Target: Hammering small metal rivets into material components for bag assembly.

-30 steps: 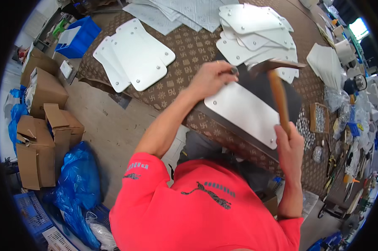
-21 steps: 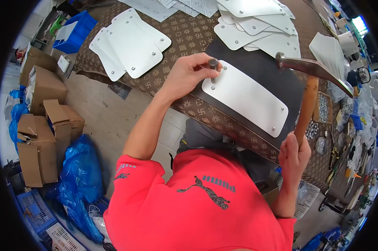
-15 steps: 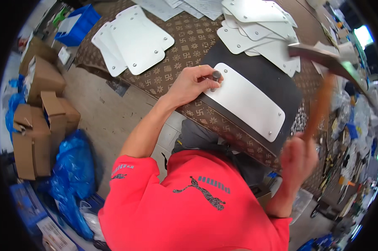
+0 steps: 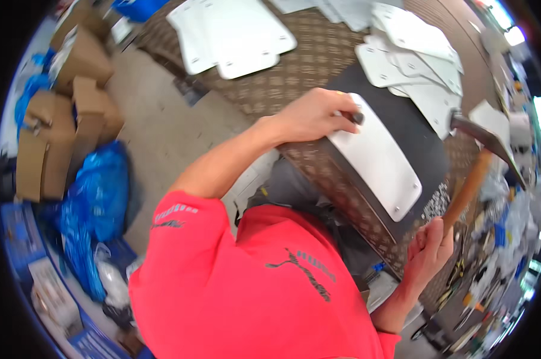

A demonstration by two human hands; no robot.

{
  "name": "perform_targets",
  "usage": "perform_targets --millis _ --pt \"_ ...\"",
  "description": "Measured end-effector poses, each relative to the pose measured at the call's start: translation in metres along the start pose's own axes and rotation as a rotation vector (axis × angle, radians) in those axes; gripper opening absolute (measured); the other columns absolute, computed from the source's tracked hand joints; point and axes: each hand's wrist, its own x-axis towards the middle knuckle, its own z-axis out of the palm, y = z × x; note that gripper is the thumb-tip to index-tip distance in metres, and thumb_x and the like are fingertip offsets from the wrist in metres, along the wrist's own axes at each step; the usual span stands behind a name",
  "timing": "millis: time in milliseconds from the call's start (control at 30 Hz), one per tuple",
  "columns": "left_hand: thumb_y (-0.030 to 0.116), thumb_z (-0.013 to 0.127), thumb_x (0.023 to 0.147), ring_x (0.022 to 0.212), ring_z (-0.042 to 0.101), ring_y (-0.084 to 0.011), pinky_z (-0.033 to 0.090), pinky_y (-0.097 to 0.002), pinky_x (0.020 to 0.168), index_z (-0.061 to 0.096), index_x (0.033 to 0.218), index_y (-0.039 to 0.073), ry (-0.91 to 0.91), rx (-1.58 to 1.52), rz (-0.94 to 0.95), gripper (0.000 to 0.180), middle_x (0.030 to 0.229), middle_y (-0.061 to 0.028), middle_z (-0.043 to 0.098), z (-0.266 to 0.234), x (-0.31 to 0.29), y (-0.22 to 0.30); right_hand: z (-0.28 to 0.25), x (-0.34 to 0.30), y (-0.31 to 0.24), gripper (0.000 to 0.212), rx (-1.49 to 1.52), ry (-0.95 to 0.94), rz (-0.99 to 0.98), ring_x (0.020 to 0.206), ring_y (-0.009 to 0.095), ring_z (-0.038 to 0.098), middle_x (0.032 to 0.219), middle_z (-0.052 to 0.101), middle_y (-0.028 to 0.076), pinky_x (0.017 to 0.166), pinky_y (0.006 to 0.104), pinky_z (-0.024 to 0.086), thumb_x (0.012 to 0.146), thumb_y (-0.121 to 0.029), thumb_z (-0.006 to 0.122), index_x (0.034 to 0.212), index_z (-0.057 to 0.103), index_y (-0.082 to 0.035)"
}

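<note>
My left hand (image 4: 315, 113) pinches a small dark metal punch (image 4: 357, 118) upright on the near corner of a white plastic plate (image 4: 378, 158). The plate lies on a black mat (image 4: 423, 134) on the patterned table (image 4: 294, 84). My right hand (image 4: 429, 245) grips the wooden handle of a hammer (image 4: 477, 164), raised to the right of the plate, its metal head up near the table's far side.
Stacks of white plates lie at the table's back left (image 4: 234, 33) and back right (image 4: 414, 57). Cardboard boxes (image 4: 61, 119) and blue plastic bags (image 4: 94, 197) stand on the floor to the left. Tools and clutter (image 4: 498, 251) crowd the right edge.
The hammer swung up and away from the plate and is now coming down again. My left hand has stayed on the punch at the plate's corner.
</note>
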Motion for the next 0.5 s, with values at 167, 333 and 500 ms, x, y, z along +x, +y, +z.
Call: perform_targets --millis 167,333,500 --pt "0.01 0.075 0.087 0.083 0.066 -0.0169 0.053 -0.0303 0.077 0.072 0.102 0.0 -0.032 -0.234 -0.035 0.018 0.097 -0.0077 0.07 0.051 0.05 0.026 -0.01 -0.015 -0.019 0.028 0.525 0.262 -0.113 0.043 0.003 0.026 0.059 0.033 -0.004 0.035 0.02 0.02 0.105 -0.029 0.054 0.086 0.048 -0.009" --pt "0.004 0.073 0.087 0.085 0.065 -0.0138 0.053 -0.0286 0.078 0.072 0.102 0.001 -0.199 -0.431 -0.026 0.015 0.098 -0.0047 0.07 0.141 0.086 0.035 -0.056 -0.011 -0.019 0.031 0.741 0.24 -0.362 0.041 0.004 0.024 0.057 0.032 -0.004 0.032 0.0216 0.02 0.106 -0.03 0.052 0.084 0.045 -0.01" --pt "0.0 0.072 0.088 0.091 0.065 -0.0123 0.054 -0.028 0.079 0.072 0.103 0.002 -0.289 -0.216 0.0 0.015 0.1 -0.0031 0.069 0.183 0.095 0.03 -0.083 -0.018 -0.006 0.033 0.622 0.414 -0.236 0.041 0.004 0.026 0.058 0.032 -0.003 0.032 0.0221 0.022 0.106 -0.034 0.053 0.084 0.044 -0.01"
